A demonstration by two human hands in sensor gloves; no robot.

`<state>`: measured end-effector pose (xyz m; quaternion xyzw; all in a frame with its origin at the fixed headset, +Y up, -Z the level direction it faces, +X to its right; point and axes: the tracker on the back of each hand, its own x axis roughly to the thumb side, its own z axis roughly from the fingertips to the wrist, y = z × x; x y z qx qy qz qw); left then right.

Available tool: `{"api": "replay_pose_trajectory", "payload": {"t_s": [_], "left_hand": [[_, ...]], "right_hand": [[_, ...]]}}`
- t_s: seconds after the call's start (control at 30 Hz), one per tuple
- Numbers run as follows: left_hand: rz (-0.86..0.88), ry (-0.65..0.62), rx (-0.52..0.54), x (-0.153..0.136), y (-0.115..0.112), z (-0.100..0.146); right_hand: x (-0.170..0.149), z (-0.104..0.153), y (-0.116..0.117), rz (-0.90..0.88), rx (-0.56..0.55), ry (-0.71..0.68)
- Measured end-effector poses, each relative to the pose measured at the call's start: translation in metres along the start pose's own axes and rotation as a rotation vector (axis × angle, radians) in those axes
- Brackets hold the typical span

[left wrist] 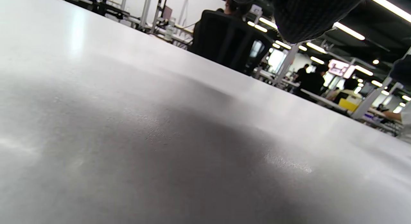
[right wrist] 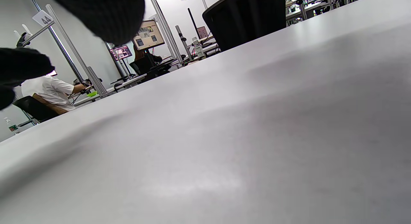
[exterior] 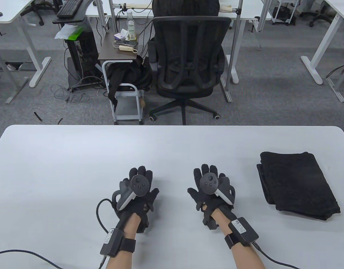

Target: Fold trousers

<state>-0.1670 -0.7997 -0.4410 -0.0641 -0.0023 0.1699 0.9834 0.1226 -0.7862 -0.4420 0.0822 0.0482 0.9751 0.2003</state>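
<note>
Both hands, left (exterior: 138, 187) and right (exterior: 210, 185), lie flat and empty on the surface (exterior: 76, 157); the trousers (exterior: 298, 185) sit folded right of my right hand. Folding looks finished; nothing left, I judge.

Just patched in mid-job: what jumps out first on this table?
Two gloved hands, left and right, lie flat and open near the front of the white table, holding nothing. To their right sit the black trousers, already folded into a neat stack. A black chair stands beyond the far edge.
</note>
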Motion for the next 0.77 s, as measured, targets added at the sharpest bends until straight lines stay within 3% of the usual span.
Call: {"api": "replay_pose_trajectory", "payload": {"t_s": [0.77], "left_hand": [[-0.016,-0.006,0.008,0.002,0.000,-0.001]], "right_hand": [[-0.014,0.000,0.003,0.029,0.041,0.053]]}}
